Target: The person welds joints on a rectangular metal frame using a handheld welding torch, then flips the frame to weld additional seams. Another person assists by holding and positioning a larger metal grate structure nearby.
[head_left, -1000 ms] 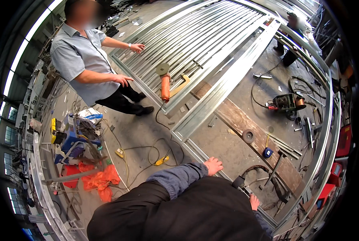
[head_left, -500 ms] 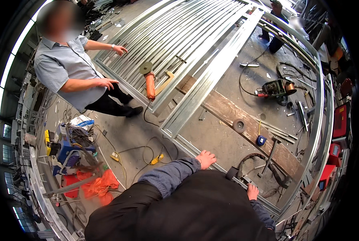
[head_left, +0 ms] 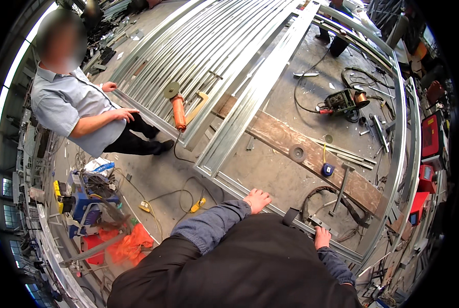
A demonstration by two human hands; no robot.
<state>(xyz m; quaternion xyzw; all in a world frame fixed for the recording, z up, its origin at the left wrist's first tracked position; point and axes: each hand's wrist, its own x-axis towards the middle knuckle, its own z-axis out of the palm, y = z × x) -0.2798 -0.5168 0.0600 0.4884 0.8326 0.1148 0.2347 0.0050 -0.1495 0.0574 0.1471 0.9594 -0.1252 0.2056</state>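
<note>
My left hand (head_left: pixel 257 200) lies on the near rail of a large galvanized metal frame (head_left: pixel 224 180), fingers spread over its edge. Farther right, my right hand (head_left: pixel 321 237) rests on the same rail with its fingers extended, beside a small metal piece (head_left: pixel 319 223). Neither hand holds a tool. Beyond the rail a brown wooden plank (head_left: pixel 275 134) crosses under the frame. On it lie a dark round disc (head_left: pixel 297 153), a blue tape measure (head_left: pixel 328 169) and a hammer-like metal tool (head_left: pixel 341 190). An orange angle grinder (head_left: pixel 178 112) sits on the ribbed metal slats (head_left: pixel 188 61).
At the left, a co-worker in a grey shirt (head_left: pixel 65 97) stands beside the frame. A blue machine (head_left: pixel 85 200), orange cloth (head_left: pixel 132 244) and cables lie on the floor to my left. A wire-feed unit (head_left: pixel 345 102) stands inside the frame; red machines (head_left: pixel 432 136) line the right.
The view has shifted slightly, so the frame appears farther left. The co-worker's extended hand has drawn back toward the frame's edge. My hands stay on the rail.
</note>
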